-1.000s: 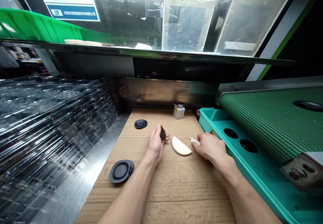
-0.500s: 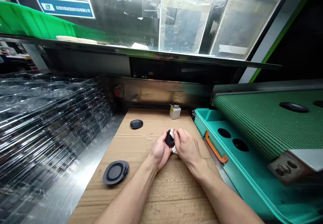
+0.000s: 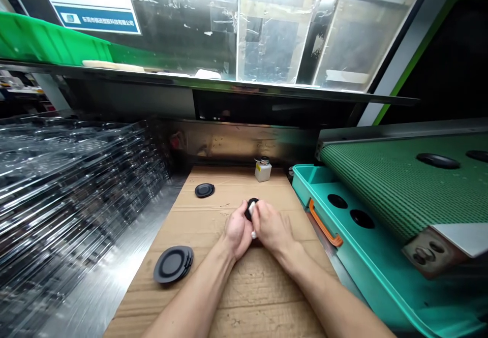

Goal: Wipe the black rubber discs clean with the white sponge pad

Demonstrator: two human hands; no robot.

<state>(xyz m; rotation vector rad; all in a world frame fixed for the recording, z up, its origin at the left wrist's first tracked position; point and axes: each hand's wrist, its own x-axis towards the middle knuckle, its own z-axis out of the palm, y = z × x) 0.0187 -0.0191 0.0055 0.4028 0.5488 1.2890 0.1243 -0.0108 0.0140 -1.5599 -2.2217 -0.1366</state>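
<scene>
Over the middle of the cardboard sheet (image 3: 259,287), my left hand (image 3: 237,231) is closed on a small round black disc (image 3: 250,207). My right hand (image 3: 271,226) pinches a white cloth (image 3: 252,208) and presses it against the disc's face. Part of the disc and most of the cloth are hidden by my fingers. To the left lie a small stack of black discs (image 3: 173,264) and, farther back, a smaller group of black discs (image 3: 205,190). A small whitish bottle (image 3: 263,170) with a metal top stands beyond my hands.
Stacked clear plastic trays (image 3: 76,190) fill the left side. On the right, a teal bin (image 3: 358,267) with an orange handle (image 3: 324,223) holds black discs, partly under a green conveyor belt (image 3: 400,180) carrying more. A metal shelf edge (image 3: 229,81) crosses the back, with a green crate (image 3: 49,40) above.
My right hand has moved slightly left, carrying the white cloth across the disc's face. The disc is now more covered by my fingers. The whole view has shifted a little.
</scene>
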